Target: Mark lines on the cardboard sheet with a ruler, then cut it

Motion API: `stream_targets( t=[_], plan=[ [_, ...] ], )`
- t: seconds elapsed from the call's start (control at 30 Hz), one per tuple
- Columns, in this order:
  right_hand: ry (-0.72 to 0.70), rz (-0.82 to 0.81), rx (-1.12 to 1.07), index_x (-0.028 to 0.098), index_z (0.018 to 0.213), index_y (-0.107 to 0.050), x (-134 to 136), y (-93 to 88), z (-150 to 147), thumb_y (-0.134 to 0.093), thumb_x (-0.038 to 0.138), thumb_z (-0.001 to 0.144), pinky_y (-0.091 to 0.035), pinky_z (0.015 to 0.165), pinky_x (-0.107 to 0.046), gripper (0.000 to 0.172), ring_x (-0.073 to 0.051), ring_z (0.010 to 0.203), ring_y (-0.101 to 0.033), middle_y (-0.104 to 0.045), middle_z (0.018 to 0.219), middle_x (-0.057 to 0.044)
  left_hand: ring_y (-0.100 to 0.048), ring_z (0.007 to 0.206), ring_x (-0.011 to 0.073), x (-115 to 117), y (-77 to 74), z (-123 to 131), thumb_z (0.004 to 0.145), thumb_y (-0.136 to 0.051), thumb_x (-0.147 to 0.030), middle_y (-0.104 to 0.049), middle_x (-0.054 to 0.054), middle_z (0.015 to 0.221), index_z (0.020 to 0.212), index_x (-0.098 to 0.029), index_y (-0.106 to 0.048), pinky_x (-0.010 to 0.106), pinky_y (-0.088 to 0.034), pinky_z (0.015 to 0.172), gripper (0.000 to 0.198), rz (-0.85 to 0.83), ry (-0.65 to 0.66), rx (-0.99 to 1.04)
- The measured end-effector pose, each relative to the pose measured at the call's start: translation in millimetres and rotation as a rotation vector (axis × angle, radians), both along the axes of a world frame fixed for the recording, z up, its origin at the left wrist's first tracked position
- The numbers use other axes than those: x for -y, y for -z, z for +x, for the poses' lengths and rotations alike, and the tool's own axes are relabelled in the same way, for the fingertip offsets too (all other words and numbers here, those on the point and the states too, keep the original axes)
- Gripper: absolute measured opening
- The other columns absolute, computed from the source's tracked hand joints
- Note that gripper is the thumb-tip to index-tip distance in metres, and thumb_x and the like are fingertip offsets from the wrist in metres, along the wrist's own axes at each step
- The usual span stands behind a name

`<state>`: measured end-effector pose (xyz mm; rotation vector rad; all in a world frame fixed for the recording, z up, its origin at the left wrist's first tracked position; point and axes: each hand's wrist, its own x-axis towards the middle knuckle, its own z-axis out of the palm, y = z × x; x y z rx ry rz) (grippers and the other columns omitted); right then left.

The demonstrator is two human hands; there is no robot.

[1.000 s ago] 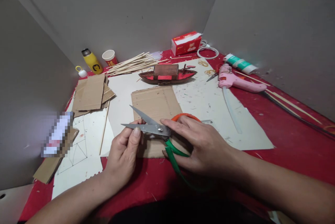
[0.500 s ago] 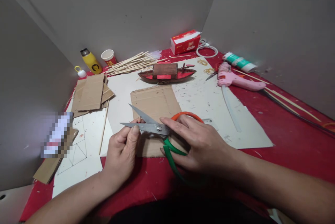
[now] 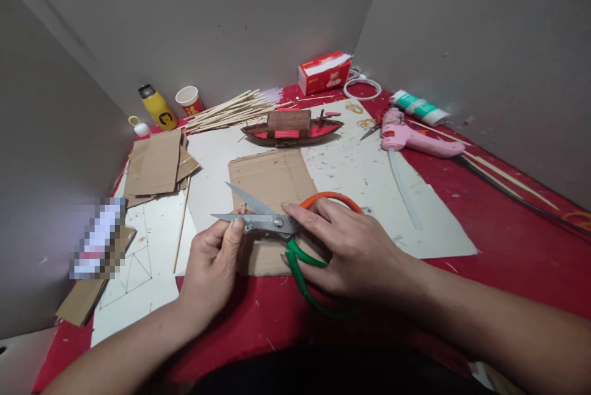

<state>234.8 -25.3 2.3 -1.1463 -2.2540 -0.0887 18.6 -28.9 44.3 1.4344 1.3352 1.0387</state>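
Where the red counter [image 3: 508, 247] nears its front edge, the right hand [image 3: 355, 253] grips the steel scissors with green and orange handle loops [image 3: 272, 223], blades parted, over the near end of a flat brown cardboard sheet [image 3: 272, 176]. The left hand [image 3: 215, 269] is pinched narrow against the lower blade; what it pinches is too small to tell. Toward the far edge sit a red-brown model boat [image 3: 290, 127] and a pile of pale wooden sticks [image 3: 231, 112].

Dull grey metal scissor blades [image 3: 261, 220], glossy green-and-orange plastic handles [image 3: 297, 272], rough matt brown cardboard [image 3: 272, 173].
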Motion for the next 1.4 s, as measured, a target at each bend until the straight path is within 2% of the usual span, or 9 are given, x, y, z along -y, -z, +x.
stream_targets(
  t=[0.2, 0.37, 0.5, 0.63, 0.73, 0.83, 0.93, 1.17, 1.4],
  plan=[
    [0.021, 0.012, 0.020, 0.009, 0.128, -0.063, -0.5, 0.5, -1.1, -0.059, 0.033, 0.084, -0.050, 0.055, -0.033, 0.051, -0.023, 0.069, -0.063, -0.063, 0.088, -0.012, -0.027, 0.051, 0.0111, -1.2, 4.2, -2.3, 0.093, -0.057, -0.059, -0.037, -0.005, 0.054, 0.061, -0.021, -0.052, 0.026, -0.021, 0.045, 0.050, -0.054, 0.014, -0.026],
    [0.023, 0.003, 0.021, 0.009, 0.128, -0.063, -0.2, -0.1, -1.3, -0.059, 0.033, 0.083, -0.050, 0.054, -0.033, 0.051, -0.024, 0.069, -0.063, -0.063, 0.087, -0.012, -0.026, 0.051, 0.0100, -1.7, 7.7, -3.6, 0.095, -0.056, -0.057, -0.034, -0.006, 0.057, 0.066, -0.021, -0.052, 0.025, -0.020, 0.044, 0.047, -0.136, 0.024, 0.031],
    [0.014, -0.060, -0.002, 0.009, 0.130, -0.061, -0.5, 0.4, 0.2, -0.060, 0.034, 0.084, -0.052, 0.056, -0.035, 0.053, -0.024, 0.071, -0.063, -0.063, 0.089, -0.012, -0.027, 0.051, 0.0090, -1.3, 5.9, -3.5, 0.098, -0.052, -0.054, -0.035, -0.006, 0.059, 0.075, -0.021, -0.053, 0.023, -0.023, 0.046, 0.040, -0.225, 0.140, 0.191],
    [0.004, -0.107, -0.048, 0.009, 0.131, -0.060, -1.1, 1.3, 1.5, -0.062, 0.033, 0.084, -0.053, 0.058, -0.035, 0.053, -0.024, 0.071, -0.064, -0.064, 0.091, -0.011, -0.035, 0.051, 0.0091, -1.7, 3.8, -3.4, 0.103, -0.044, -0.050, -0.042, -0.005, 0.060, 0.080, -0.021, -0.054, 0.023, -0.027, 0.048, 0.039, -0.227, 0.220, 0.182],
    [-0.008, -0.103, -0.057, 0.010, 0.130, -0.061, -1.2, 1.3, 1.2, -0.061, 0.033, 0.084, -0.052, 0.056, -0.034, 0.052, -0.022, 0.068, -0.063, -0.063, 0.088, -0.010, -0.036, 0.049, 0.0086, -2.6, 4.8, -2.7, 0.103, -0.044, -0.049, -0.043, -0.005, 0.057, 0.083, -0.020, -0.056, 0.023, -0.028, 0.047, 0.037, -0.214, 0.218, 0.218],
    [-0.012, -0.099, -0.054, 0.010, 0.130, -0.061, -1.3, 1.0, 0.6, -0.061, 0.034, 0.084, -0.052, 0.056, -0.034, 0.052, -0.022, 0.068, -0.063, -0.062, 0.088, -0.010, -0.032, 0.046, 0.0070, -3.1, 7.5, -1.4, 0.102, -0.046, -0.050, -0.040, -0.006, 0.056, 0.077, -0.019, -0.053, 0.021, -0.026, 0.043, 0.041, -0.226, 0.218, 0.291],
    [-0.015, -0.102, -0.043, 0.010, 0.132, -0.060, -1.9, 1.1, 0.3, -0.061, 0.035, 0.084, -0.053, 0.058, -0.034, 0.054, -0.023, 0.071, -0.064, -0.062, 0.089, -0.011, -0.032, 0.047, 0.0058, -2.9, 11.0, -0.2, 0.099, -0.053, -0.054, -0.038, -0.007, 0.058, 0.075, -0.019, -0.051, 0.018, -0.025, 0.042, 0.042, -0.208, 0.169, 0.338],
    [0.017, -0.055, -0.004, 0.012, 0.131, -0.060, -1.0, 1.3, 0.0, -0.060, 0.036, 0.084, -0.051, 0.057, -0.034, 0.052, -0.025, 0.074, -0.065, -0.063, 0.090, -0.012, -0.038, 0.048, 0.0051, -2.8, 17.0, -0.4, 0.089, -0.062, -0.064, -0.044, -0.006, 0.057, 0.071, -0.019, -0.052, 0.017, -0.031, 0.043, 0.050, -0.172, 0.044, 0.214],
    [0.043, -0.023, 0.016, 0.011, 0.128, -0.063, -0.2, 2.3, -0.4, -0.060, 0.034, 0.083, -0.047, 0.054, -0.032, 0.051, -0.024, 0.072, -0.064, -0.064, 0.089, -0.012, -0.035, 0.043, 0.0043, -4.3, 16.7, 1.9, 0.085, -0.066, -0.065, -0.041, -0.008, 0.053, 0.069, -0.020, -0.048, 0.016, -0.029, 0.039, 0.051, -0.223, 0.021, 0.255]
  ],
)
